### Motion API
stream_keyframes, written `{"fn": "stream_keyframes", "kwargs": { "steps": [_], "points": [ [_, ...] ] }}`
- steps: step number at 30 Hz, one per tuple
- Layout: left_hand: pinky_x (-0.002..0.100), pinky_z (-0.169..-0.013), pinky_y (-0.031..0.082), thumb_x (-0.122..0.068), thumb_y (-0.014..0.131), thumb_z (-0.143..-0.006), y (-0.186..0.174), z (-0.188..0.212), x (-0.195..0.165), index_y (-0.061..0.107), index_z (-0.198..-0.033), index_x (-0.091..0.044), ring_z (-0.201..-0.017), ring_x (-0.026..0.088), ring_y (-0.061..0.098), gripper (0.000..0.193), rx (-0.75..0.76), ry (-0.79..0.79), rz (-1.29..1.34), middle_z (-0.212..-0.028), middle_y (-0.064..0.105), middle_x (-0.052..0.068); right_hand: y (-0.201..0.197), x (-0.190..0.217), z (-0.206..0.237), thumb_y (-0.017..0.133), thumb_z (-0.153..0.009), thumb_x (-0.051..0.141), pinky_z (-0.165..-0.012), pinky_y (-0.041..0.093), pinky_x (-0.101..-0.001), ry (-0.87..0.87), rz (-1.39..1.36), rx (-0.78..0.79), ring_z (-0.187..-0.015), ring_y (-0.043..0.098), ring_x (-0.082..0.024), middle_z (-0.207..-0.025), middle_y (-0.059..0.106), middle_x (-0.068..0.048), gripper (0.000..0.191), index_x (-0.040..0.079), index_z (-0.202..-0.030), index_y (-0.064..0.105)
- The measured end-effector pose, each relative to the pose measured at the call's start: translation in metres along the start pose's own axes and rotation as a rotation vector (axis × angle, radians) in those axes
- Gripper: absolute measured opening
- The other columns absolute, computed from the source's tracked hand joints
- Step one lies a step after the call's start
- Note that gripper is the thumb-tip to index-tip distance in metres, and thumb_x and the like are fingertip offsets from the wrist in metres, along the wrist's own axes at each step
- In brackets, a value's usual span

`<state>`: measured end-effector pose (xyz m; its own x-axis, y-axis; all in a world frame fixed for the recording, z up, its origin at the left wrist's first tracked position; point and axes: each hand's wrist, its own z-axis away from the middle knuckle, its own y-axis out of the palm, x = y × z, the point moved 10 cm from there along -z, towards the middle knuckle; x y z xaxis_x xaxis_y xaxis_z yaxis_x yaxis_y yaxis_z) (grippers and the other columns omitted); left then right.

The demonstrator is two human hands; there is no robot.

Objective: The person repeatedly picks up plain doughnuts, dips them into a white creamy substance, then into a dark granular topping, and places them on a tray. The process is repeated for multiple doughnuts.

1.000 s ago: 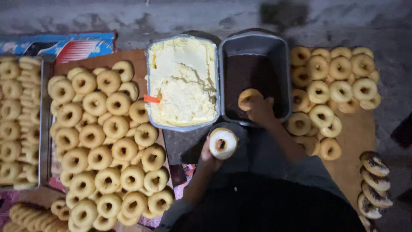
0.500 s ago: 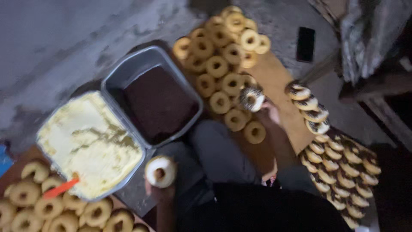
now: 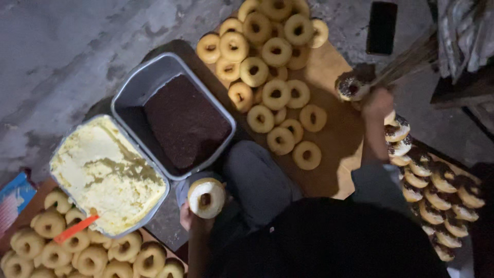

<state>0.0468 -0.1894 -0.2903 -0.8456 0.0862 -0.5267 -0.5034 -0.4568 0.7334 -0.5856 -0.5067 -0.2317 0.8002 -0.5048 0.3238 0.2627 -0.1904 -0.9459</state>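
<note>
We held a cream-coated doughnut (image 3: 206, 197) in our left hand (image 3: 188, 216), fingers closed around its lower edge, just below the near corner of the grey tub of chocolate sprinkles (image 3: 186, 121). Our right hand (image 3: 377, 103) was well to the right of that tub, clamped on a sprinkle-covered doughnut (image 3: 350, 86) above the brown board (image 3: 337, 154). The two hands were far apart. Plain doughnuts (image 3: 272, 67) lay heaped on the board to the right of the tub, and a row of finished doughnuts (image 3: 432, 180) ran further right still. To the tub's left sat a tub of pale cream (image 3: 103, 172) with an orange spatula (image 3: 75, 228) in it. We judged both doughnuts light and soft, the coatings sticky and easily smeared (so best gripped by the bare underside or rim, never the topped face).
</note>
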Motion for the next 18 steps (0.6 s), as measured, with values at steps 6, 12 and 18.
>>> {"fn": "stream_keyframes", "kwargs": {
  "steps": [6, 12, 18],
  "points": [
    [0.055, -0.092, 0.058, -0.042, 0.051, -0.103, 0.026, 0.005, 0.054, 0.052, -0.137, 0.005, -0.108, 0.040, 0.070, 0.058, 0.265, -0.165, 0.013, -0.126, 0.064, 0.026, 0.087, 0.161, 0.215, 0.069, -0.099, 0.023, -0.085, 0.053, -0.0405, -0.583, -0.901, 0.919, -0.096, 0.067, -0.026, -0.110, 0.071, -0.016, 0.026, 0.003, -0.114, 0.071],
    [0.057, -0.105, 0.050, -0.049, 0.056, -0.101, 0.067, -0.003, 0.059, 0.041, -0.151, -0.010, -0.127, 0.036, 0.059, 0.065, 0.310, -0.290, 0.150, -0.142, 0.055, 0.019, 0.129, 0.288, 0.397, 0.067, -0.098, 0.032, -0.103, 0.048, -0.0393, -0.797, -0.682, 1.755, -0.114, 0.063, -0.022, -0.125, 0.071, -0.013, 0.038, 0.001, -0.120, 0.069],
    [0.065, -0.111, 0.040, -0.058, 0.048, -0.101, 0.086, 0.018, 0.037, 0.039, -0.155, -0.024, -0.137, 0.040, 0.049, 0.064, 0.425, -0.377, 0.355, -0.156, 0.045, 0.019, 0.135, 0.431, 0.343, 0.069, -0.094, 0.018, -0.091, 0.054, -0.0378, -0.664, -0.711, 1.274, -0.107, 0.065, -0.022, -0.117, 0.069, -0.008, 0.027, 0.005, -0.117, 0.067]
  ]
}}
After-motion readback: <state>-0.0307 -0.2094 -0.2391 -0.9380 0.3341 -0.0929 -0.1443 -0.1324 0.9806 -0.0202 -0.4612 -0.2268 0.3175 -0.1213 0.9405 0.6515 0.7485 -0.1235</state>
